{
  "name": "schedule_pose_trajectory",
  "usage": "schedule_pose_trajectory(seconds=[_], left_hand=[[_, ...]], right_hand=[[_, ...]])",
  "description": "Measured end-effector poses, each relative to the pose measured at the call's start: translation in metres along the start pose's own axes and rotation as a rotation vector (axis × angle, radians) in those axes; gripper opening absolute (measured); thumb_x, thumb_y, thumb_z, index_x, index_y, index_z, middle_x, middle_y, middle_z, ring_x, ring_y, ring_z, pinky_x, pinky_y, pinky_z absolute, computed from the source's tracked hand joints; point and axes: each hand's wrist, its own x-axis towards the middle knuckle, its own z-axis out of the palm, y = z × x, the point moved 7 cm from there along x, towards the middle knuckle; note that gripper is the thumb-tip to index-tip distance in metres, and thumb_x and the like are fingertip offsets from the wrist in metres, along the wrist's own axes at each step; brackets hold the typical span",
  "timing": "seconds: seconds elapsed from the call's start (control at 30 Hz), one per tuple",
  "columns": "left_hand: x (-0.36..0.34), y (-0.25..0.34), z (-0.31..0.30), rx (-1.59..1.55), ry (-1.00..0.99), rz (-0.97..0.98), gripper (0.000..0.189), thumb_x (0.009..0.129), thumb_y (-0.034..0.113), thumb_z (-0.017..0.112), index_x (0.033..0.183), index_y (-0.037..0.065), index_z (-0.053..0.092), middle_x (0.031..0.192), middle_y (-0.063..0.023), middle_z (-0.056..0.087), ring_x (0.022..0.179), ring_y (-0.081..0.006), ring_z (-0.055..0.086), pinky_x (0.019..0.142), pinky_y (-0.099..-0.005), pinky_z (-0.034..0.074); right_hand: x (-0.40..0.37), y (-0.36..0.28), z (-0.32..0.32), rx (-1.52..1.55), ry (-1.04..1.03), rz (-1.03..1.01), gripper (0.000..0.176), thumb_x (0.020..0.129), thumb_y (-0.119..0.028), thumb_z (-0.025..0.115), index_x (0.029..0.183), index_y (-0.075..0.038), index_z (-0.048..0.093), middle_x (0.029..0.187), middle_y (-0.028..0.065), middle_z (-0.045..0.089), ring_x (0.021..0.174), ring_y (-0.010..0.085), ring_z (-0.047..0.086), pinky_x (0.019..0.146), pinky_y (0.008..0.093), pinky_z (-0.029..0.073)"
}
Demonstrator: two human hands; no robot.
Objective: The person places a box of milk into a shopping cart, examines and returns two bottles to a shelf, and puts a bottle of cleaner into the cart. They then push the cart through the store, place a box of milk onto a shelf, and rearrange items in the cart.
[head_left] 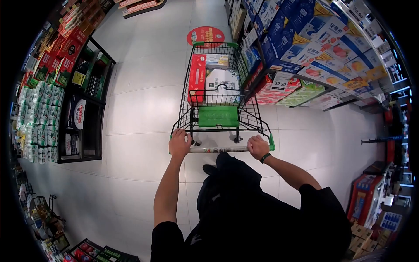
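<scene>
Both my hands are on the handle (218, 149) of a shopping cart (185, 98) in a store aisle. My left hand (179, 143) wraps round the handle's left end. Near the right end, my right hand (258, 147) grips the same bar, with a dark band on the wrist. A green plastic seat flap (218, 116) lies just beyond the handle. Inside the wire basket are a tall red box (197, 78), a white printed carton (222, 81) and a smaller pale box (217, 60) behind it.
Stacked blue and white cartons (323, 39) stand on the right, above a price tag (280, 82) reading 39.90. Packs of green-and-white cans (41, 113) and a black shelf (83, 131) line the left. A red floor sticker (205, 35) lies ahead on the tiles.
</scene>
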Motion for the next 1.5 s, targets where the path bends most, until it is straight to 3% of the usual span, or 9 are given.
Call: schedule_pose_trajectory(seconds=[0.03,0.07,0.1,0.17,0.2,0.33,0.57,1.07,1.5], left_hand=[[0.002,-0.007,-0.002,0.007,-0.009,0.024,0.017,0.088,0.023,0.066,0.087,0.006,0.072,0.113,-0.0053,0.072,0.121,-0.0248,0.061,0.094,-0.0396,0.054],[0.005,-0.010,-0.004,0.017,-0.025,0.041,0.017,0.088,0.023,0.066,0.086,0.007,0.071,0.114,-0.0048,0.072,0.121,-0.0244,0.060,0.094,-0.0395,0.054],[0.008,-0.016,-0.007,0.019,-0.030,0.043,0.017,0.088,0.023,0.066,0.086,0.007,0.071,0.114,-0.0048,0.072,0.121,-0.0244,0.060,0.094,-0.0395,0.054],[0.011,-0.028,-0.012,0.002,-0.067,0.064,0.018,0.089,0.025,0.066,0.084,0.008,0.071,0.117,-0.0041,0.071,0.123,-0.0240,0.059,0.095,-0.0392,0.054],[0.013,-0.034,-0.015,0.011,-0.077,0.070,0.018,0.089,0.025,0.066,0.084,0.008,0.071,0.117,-0.0041,0.071,0.123,-0.0240,0.059,0.095,-0.0392,0.054],[0.023,-0.056,-0.024,0.006,-0.096,0.124,0.019,0.090,0.025,0.067,0.081,0.009,0.069,0.117,-0.0046,0.071,0.124,-0.0252,0.059,0.096,-0.0392,0.053],[0.039,-0.099,-0.044,-0.013,-0.126,0.211,0.015,0.089,0.022,0.068,0.081,0.009,0.070,0.117,-0.0034,0.071,0.123,-0.0256,0.059,0.095,-0.0398,0.053],[0.011,-0.205,-0.103,-0.081,-0.097,0.495,0.011,0.084,0.018,0.070,0.080,0.007,0.071,0.108,-0.0066,0.070,0.117,-0.0282,0.061,0.093,-0.0403,0.053],[-0.036,-0.283,-0.145,-0.063,-0.312,0.671,0.018,0.085,0.023,0.072,0.076,0.007,0.070,0.115,-0.0060,0.068,0.122,-0.0284,0.056,0.095,-0.0403,0.052]], right_hand=[[0.000,-0.011,-0.005,0.015,0.127,-0.048,0.017,0.091,-0.027,0.059,0.089,-0.011,0.066,0.103,0.0075,0.067,0.096,0.0275,0.064,0.072,0.0431,0.054],[0.000,-0.008,0.003,0.072,-0.007,0.038,0.026,0.088,-0.029,0.063,0.109,-0.013,0.064,0.133,0.0119,0.055,0.122,0.0319,0.053,0.094,0.0480,0.050],[0.003,-0.017,0.003,0.075,-0.008,0.043,0.026,0.088,-0.029,0.063,0.109,-0.013,0.064,0.133,0.0119,0.055,0.122,0.0319,0.053,0.094,0.0480,0.050],[0.006,-0.036,0.003,-0.101,0.031,0.052,0.047,0.089,-0.036,0.063,0.131,-0.018,0.056,0.150,0.0201,0.041,0.139,0.0390,0.038,0.111,0.0580,0.034],[0.007,-0.029,0.024,-0.069,-0.159,0.187,0.064,0.092,-0.048,0.057,0.149,-0.025,0.041,0.160,0.0234,0.025,0.149,0.0424,0.022,0.117,0.0655,0.016],[0.010,-0.046,0.048,-0.124,-0.404,0.260,0.070,0.095,-0.061,0.045,0.156,-0.028,0.033,0.159,0.0240,0.027,0.149,0.0449,0.019,0.116,0.0707,0.007],[0.025,-0.091,0.061,0.025,-0.204,0.190,0.058,0.088,-0.051,0.062,0.139,-0.025,0.052,0.129,0.0174,0.051,0.127,0.0358,0.043,0.114,0.0674,0.019],[-0.029,-0.255,0.116,0.049,0.048,0.601,0.049,0.088,-0.045,0.064,0.128,-0.017,0.059,0.127,0.0055,0.061,0.127,0.0236,0.051,0.115,0.0552,0.025],[-0.117,-0.425,0.172,0.057,0.216,0.821,0.039,0.087,-0.032,0.067,0.121,-0.014,0.061,0.124,0.0062,0.061,0.122,0.0254,0.054,0.110,0.0493,0.031]])
